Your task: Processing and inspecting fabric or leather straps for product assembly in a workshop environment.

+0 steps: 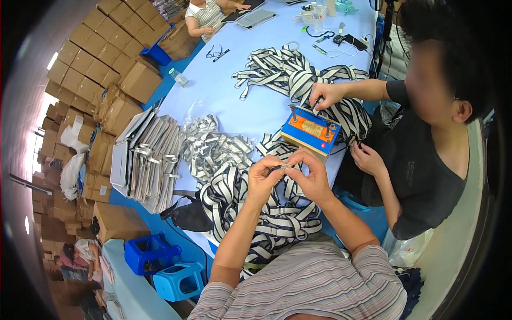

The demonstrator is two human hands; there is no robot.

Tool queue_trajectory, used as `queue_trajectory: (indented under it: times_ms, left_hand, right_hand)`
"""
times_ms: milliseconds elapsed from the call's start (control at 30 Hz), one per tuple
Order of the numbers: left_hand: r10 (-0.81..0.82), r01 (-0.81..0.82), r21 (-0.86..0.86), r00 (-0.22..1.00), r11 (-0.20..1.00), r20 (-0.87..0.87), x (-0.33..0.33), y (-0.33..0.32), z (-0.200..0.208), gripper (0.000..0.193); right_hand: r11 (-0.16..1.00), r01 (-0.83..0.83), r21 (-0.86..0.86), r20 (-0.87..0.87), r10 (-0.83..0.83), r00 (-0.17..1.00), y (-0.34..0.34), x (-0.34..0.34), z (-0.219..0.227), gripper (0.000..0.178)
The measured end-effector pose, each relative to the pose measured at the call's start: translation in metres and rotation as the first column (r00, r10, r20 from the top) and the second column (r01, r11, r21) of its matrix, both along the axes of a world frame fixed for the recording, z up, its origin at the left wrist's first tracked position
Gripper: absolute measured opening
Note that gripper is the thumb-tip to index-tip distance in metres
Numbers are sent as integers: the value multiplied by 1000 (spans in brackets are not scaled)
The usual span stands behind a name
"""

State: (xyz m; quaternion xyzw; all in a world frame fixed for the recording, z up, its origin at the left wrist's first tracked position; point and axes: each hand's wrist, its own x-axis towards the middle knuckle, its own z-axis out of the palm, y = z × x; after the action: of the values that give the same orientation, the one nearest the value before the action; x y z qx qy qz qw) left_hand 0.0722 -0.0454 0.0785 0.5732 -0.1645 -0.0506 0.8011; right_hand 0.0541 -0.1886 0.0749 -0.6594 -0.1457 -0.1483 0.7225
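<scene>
My left hand (pixel 263 178) and my right hand (pixel 311 175) meet over the near side of the table, fingertips pinched together. Between them is a small dark strip (pixel 280 167), too small to identify. Below my hands lies a big tangled pile of black-and-white striped straps (pixel 229 202), spread along the table's edge in front of me. Just beyond my right hand stands a blue-and-orange box (pixel 310 130) with two metal posts on top.
At right a co-worker holds a small dark tool (pixel 318 100) near more striped straps (pixel 277 69). Bundled pale straps (pixel 213 146) and a stack of flat folders (pixel 154 160) lie to the left. Blue stools (pixel 178 281) stand on the floor; cartons (pixel 85 69) line the wall.
</scene>
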Motion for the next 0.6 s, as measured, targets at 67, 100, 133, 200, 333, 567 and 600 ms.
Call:
queue_trajectory:
  times_ms: [67, 100, 133, 200, 333, 567, 600]
  left_hand:
    - [29, -29, -4, 999, 1000, 28, -5, 5, 1, 13]
    - [56, -56, -4, 997, 998, 53, -7, 9, 1, 13]
    - [23, -24, 6, 992, 1000, 126, -7, 13, 0, 16]
    - [-29, 24, 36, 987, 999, 159, -14, 16, 1, 17]
    - [40, -39, -51, 999, 998, 30, -24, 15, -2, 13]
    - [112, -106, -101, 992, 989, 60, -39, 22, 2, 13]
    - [117, -111, -104, 991, 988, 57, -43, 23, 3, 13]
  right_hand:
    - [1000, -14, -9, 22, 14, 1000, 5, -3, 4, 15]
    - [998, 22, 60, 11, -23, 1000, 8, -9, 11, 15]
    - [990, 58, 128, -4, -58, 998, 9, -13, 17, 14]
    - [995, 73, -60, 74, -69, 995, 8, -18, 20, 11]
    - [935, 203, -292, 232, -137, 963, 15, -11, 30, 5]
    - [953, -112, 281, -20, 123, 992, 24, -31, 7, 34]
    - [984, -94, 149, -20, 98, 995, 22, -35, 3, 35]
